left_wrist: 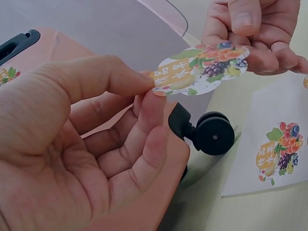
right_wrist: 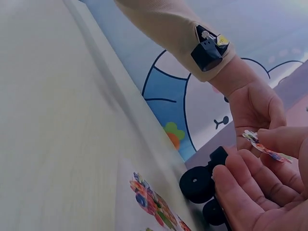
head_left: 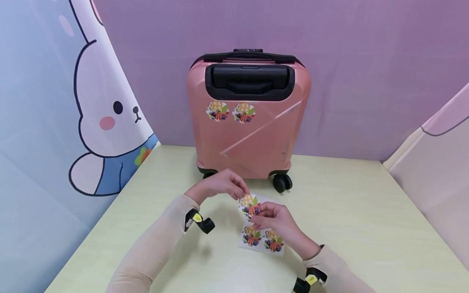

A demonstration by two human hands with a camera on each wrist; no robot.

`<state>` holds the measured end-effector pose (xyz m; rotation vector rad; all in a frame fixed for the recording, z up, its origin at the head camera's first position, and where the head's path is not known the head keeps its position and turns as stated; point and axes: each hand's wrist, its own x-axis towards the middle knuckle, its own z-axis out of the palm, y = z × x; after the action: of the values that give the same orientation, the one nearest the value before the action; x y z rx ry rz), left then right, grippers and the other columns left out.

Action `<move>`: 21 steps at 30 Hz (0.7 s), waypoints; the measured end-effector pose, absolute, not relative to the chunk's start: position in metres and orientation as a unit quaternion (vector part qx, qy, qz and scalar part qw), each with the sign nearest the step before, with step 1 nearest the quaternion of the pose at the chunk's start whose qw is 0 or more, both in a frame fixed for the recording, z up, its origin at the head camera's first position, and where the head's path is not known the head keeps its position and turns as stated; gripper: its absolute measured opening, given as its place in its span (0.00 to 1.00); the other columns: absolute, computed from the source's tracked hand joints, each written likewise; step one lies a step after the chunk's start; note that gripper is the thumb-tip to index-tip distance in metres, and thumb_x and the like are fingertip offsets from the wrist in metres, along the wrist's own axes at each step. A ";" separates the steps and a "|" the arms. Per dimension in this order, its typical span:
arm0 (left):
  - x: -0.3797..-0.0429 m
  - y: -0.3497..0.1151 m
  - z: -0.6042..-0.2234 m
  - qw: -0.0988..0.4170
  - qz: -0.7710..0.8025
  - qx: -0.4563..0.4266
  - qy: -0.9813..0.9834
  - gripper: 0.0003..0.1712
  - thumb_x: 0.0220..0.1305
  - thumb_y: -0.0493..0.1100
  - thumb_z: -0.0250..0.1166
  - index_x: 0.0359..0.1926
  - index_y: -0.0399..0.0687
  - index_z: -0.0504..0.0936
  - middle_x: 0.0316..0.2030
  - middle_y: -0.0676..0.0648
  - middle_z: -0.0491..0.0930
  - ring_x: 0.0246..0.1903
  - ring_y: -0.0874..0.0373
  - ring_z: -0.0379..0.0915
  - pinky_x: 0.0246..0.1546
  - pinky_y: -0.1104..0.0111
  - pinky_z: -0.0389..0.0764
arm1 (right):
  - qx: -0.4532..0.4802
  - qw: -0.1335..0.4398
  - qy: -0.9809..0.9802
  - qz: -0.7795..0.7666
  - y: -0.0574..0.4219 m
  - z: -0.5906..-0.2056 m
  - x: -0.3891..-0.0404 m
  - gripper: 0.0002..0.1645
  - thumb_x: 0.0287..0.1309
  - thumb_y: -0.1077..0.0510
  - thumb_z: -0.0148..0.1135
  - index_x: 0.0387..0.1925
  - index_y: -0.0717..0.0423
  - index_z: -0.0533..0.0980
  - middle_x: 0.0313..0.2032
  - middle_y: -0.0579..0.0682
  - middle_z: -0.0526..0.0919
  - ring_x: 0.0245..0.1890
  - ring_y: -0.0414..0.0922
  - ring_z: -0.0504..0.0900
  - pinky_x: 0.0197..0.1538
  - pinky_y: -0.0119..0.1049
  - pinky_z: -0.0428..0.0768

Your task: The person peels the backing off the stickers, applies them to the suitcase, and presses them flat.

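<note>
My left hand [head_left: 223, 185] pinches a round fruit-print sticker [left_wrist: 202, 70] by its edge between thumb and fingertips. Close at the sticker's other side is my right hand [head_left: 276, 221], fingers loosely bent; in the left wrist view its thumb stands apart from the sticker. Beneath the hands, a white sticker sheet [head_left: 243, 244] lies on the table with more fruit stickers on it, partly covered by the right hand. Behind them stands a pink suitcase [head_left: 256, 146], upright, bearing two of these stickers [head_left: 218, 111] side by side below its black handle recess.
The suitcase rests on black wheels [head_left: 281, 183] near the back of the pale table [head_left: 351, 211]. A purple backdrop [head_left: 366, 73] hangs behind it, and a light blue one with a cartoon rabbit [head_left: 110, 97] borders the left. Each wrist wears a black strap with a small device.
</note>
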<state>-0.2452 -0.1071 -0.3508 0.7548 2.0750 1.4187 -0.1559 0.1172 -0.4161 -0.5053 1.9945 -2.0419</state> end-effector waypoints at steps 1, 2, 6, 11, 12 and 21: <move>-0.245 -0.107 -0.351 0.256 0.522 0.278 0.764 0.10 0.59 0.31 0.66 0.41 0.29 0.86 0.30 0.49 0.86 0.29 0.59 0.80 0.37 0.64 0.84 | -0.177 0.119 0.682 -0.700 0.117 -0.417 -0.156 0.14 0.60 0.70 0.63 0.40 0.80 0.71 0.33 0.58 0.86 0.31 0.44 0.87 0.41 0.47 0.85; -0.245 -0.108 -0.351 0.255 0.522 0.278 0.765 0.10 0.59 0.31 0.66 0.41 0.29 0.86 0.30 0.49 0.86 0.29 0.59 0.80 0.37 0.64 0.84 | -0.178 0.117 0.681 -0.700 0.116 -0.417 -0.156 0.13 0.61 0.70 0.63 0.39 0.80 0.71 0.34 0.60 0.86 0.31 0.44 0.87 0.41 0.47 0.85; -0.245 -0.108 -0.350 0.255 0.520 0.280 0.766 0.09 0.59 0.31 0.66 0.41 0.29 0.86 0.31 0.48 0.86 0.29 0.59 0.80 0.38 0.62 0.84 | -0.182 0.111 0.678 -0.703 0.114 -0.417 -0.155 0.10 0.62 0.70 0.60 0.38 0.79 0.72 0.36 0.67 0.85 0.31 0.43 0.87 0.41 0.47 0.85; -0.245 -0.109 -0.348 0.258 0.515 0.288 0.765 0.10 0.59 0.32 0.66 0.41 0.30 0.86 0.31 0.49 0.86 0.29 0.59 0.80 0.40 0.57 0.83 | -0.172 0.104 0.673 -0.711 0.112 -0.416 -0.155 0.09 0.62 0.71 0.61 0.36 0.79 0.73 0.34 0.61 0.87 0.30 0.42 0.87 0.40 0.41 0.86; -0.245 -0.110 -0.348 0.258 0.515 0.291 0.764 0.10 0.59 0.32 0.66 0.41 0.30 0.86 0.31 0.49 0.86 0.29 0.59 0.80 0.40 0.58 0.83 | -0.167 0.103 0.674 -0.712 0.111 -0.416 -0.155 0.10 0.62 0.70 0.61 0.36 0.79 0.73 0.33 0.59 0.87 0.30 0.42 0.87 0.40 0.40 0.86; -0.247 -0.115 -0.338 0.249 0.520 0.293 0.762 0.11 0.60 0.33 0.64 0.43 0.30 0.85 0.33 0.49 0.85 0.30 0.59 0.78 0.38 0.66 0.81 | -0.131 0.095 0.685 -0.711 0.104 -0.414 -0.162 0.09 0.64 0.67 0.62 0.36 0.75 0.75 0.33 0.59 0.86 0.31 0.44 0.87 0.42 0.43 0.85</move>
<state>-0.2467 -0.1147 -0.3385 0.7978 2.0770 1.4176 -0.1622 0.1038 -0.4136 -0.3898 2.0299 -2.1078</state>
